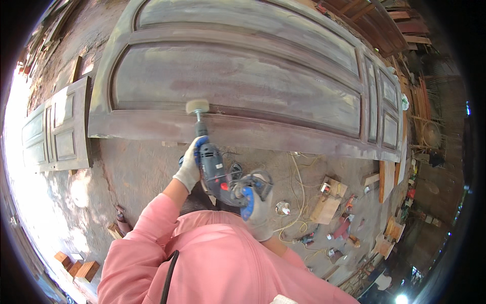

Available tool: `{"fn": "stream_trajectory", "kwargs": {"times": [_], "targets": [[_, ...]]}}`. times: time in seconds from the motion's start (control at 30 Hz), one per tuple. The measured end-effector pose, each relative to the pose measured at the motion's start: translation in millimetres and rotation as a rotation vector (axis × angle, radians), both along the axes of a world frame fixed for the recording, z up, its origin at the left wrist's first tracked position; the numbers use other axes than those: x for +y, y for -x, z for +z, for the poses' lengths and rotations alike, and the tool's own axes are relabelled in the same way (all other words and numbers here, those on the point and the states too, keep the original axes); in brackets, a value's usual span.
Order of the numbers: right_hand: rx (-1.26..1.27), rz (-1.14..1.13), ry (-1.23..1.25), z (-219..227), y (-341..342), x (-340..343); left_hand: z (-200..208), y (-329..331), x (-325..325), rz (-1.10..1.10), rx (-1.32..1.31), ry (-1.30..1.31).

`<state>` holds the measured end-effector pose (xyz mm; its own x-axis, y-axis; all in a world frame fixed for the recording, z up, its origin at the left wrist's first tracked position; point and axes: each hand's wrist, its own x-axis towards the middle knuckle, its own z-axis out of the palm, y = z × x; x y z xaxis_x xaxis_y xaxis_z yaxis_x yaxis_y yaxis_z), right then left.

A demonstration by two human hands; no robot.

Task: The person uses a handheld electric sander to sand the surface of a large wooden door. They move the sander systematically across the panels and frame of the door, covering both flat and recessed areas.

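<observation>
Both of my hands wear white gloves with blue palms and hold a dark grey power drill (212, 167). My left hand (190, 166) is closed around its front body, just behind the chuck. Farther back, my right hand (259, 212) grips the rear handle. A round, pale sanding wheel (197, 106) on the drill's shaft is at the near moulding of a large panelled wooden door (167, 126). Whether it touches the wood, I cannot tell. The door lies flat in front of me, its brown surface streaked with pale grey-green.
A smaller panelled door (81, 126) lies at the left. Wood blocks (87, 271) sit at the lower left. To the right, a yellowish cord (298, 177) winds over the floor near a metal can (283, 207), a wooden board (325, 209) and several scattered tools. A wooden support (387, 175) stands under the door's right end.
</observation>
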<state>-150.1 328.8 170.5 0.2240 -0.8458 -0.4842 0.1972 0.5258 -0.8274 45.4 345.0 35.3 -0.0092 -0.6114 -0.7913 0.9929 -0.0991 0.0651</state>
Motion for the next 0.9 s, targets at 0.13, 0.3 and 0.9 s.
{"fn": "stream_trajectory", "kwargs": {"times": [0.13, 0.3, 0.9], "targets": [[0.145, -0.037, 0.136, -0.2, -3.4, 13.2, 0.2, 8.7, -8.4, -0.042, 0.07, 0.081], [-0.095, -0.087, 0.137, 12.3, 45.9, -6.2, -8.0, 73.7, -54.3, -0.16, -0.004, 0.098], [-0.023, -0.075, 0.143, 21.2, 32.9, -5.7, -7.7, 72.7, -54.8, -0.157, 0.145, 0.122]]}}
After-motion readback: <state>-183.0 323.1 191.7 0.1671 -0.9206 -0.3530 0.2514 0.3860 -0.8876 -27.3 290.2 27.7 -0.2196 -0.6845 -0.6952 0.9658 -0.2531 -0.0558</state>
